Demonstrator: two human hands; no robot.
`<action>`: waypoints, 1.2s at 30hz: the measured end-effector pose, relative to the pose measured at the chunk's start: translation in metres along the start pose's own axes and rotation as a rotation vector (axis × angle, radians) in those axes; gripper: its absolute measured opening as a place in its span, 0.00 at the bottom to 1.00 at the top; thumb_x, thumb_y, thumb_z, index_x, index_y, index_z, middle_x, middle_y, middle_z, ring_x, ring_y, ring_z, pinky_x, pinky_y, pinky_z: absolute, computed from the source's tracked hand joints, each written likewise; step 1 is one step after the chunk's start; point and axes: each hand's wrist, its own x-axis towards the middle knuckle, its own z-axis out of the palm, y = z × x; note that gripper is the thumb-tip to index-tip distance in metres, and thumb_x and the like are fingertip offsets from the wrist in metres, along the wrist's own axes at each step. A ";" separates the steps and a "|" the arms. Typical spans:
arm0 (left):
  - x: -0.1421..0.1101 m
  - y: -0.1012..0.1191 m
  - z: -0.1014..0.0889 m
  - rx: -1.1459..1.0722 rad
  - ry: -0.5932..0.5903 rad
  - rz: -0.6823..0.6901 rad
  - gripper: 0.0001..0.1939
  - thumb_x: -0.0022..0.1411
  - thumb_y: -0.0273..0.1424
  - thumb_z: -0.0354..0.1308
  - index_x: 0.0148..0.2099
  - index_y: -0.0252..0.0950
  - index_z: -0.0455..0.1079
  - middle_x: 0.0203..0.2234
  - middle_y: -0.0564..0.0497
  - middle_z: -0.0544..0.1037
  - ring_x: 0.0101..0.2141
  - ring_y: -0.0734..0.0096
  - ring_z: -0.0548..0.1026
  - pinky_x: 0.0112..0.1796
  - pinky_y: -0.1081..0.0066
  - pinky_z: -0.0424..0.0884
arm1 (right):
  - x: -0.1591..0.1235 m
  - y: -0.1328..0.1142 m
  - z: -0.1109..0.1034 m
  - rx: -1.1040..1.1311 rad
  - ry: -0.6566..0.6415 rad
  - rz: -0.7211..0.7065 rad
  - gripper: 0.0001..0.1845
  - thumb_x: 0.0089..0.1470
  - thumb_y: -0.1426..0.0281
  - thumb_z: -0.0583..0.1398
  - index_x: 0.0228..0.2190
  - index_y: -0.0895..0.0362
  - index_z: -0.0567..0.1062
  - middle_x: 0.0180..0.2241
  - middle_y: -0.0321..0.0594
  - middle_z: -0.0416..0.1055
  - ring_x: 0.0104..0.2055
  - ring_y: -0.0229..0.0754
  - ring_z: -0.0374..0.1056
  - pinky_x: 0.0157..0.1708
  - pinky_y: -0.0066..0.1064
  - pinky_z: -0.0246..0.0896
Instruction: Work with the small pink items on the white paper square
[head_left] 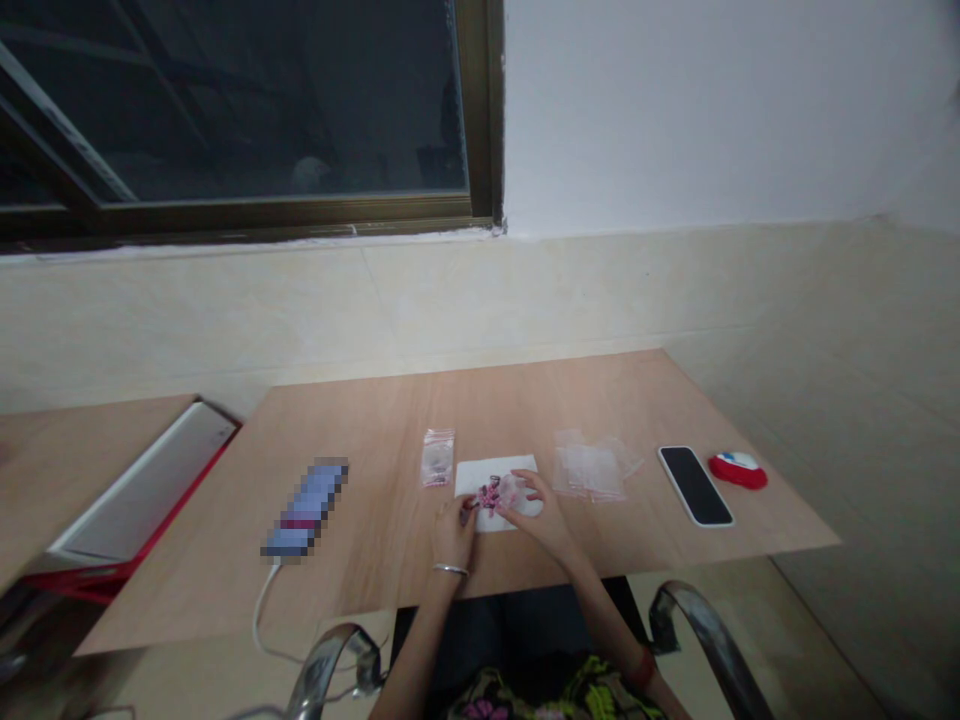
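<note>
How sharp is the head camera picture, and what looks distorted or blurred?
Head view: the left hand and right hand look small but fairly sharp; a pixelated mosaic covers the device; wide-angle stretching skews the table; the window is dark.

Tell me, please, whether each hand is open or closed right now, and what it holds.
Left hand: closed, pinching the pink bundle.
Right hand: open, resting on it.
</note>
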 end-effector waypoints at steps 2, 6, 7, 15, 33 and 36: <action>0.001 0.005 -0.004 -0.038 0.026 -0.016 0.11 0.56 0.34 0.54 0.39 0.35 0.70 0.28 0.49 0.76 0.31 0.67 0.74 0.36 0.64 0.70 | 0.000 0.001 0.000 -0.001 0.002 0.001 0.30 0.38 0.64 0.66 0.46 0.53 0.68 0.47 0.43 0.68 0.47 0.47 0.65 0.41 0.38 0.62; 0.006 0.032 -0.021 -0.106 0.121 -0.038 0.13 0.55 0.37 0.56 0.39 0.34 0.70 0.28 0.48 0.76 0.31 0.67 0.73 0.34 0.65 0.69 | -0.001 0.003 0.001 -0.015 0.005 -0.007 0.30 0.38 0.63 0.66 0.46 0.53 0.68 0.46 0.44 0.68 0.47 0.47 0.65 0.41 0.38 0.62; 0.009 0.043 -0.027 -0.119 0.141 -0.043 0.13 0.54 0.38 0.57 0.39 0.34 0.70 0.28 0.48 0.75 0.30 0.67 0.73 0.33 0.66 0.69 | -0.001 0.004 0.002 -0.021 0.009 -0.011 0.30 0.38 0.63 0.66 0.46 0.53 0.68 0.46 0.43 0.68 0.47 0.47 0.65 0.40 0.37 0.62; 0.018 0.122 -0.056 -0.127 0.080 0.088 0.12 0.56 0.35 0.56 0.43 0.37 0.69 0.32 0.50 0.75 0.32 0.69 0.72 0.34 0.68 0.67 | 0.000 0.002 0.009 -0.034 0.041 -0.032 0.28 0.38 0.64 0.65 0.44 0.53 0.68 0.45 0.42 0.68 0.46 0.46 0.65 0.40 0.37 0.62; 0.014 0.115 -0.053 -0.405 -0.186 0.068 0.09 0.58 0.35 0.53 0.30 0.35 0.67 0.27 0.50 0.74 0.31 0.70 0.73 0.34 0.70 0.70 | -0.001 -0.018 0.003 0.188 0.062 0.082 0.27 0.38 0.62 0.66 0.43 0.53 0.68 0.37 0.41 0.72 0.40 0.46 0.69 0.41 0.39 0.64; 0.017 0.121 -0.058 -0.545 -0.168 0.007 0.10 0.57 0.37 0.55 0.31 0.34 0.66 0.24 0.52 0.73 0.29 0.71 0.73 0.32 0.71 0.70 | 0.002 -0.025 -0.004 0.296 -0.049 0.130 0.15 0.46 0.58 0.61 0.34 0.55 0.73 0.31 0.39 0.73 0.34 0.43 0.70 0.37 0.35 0.64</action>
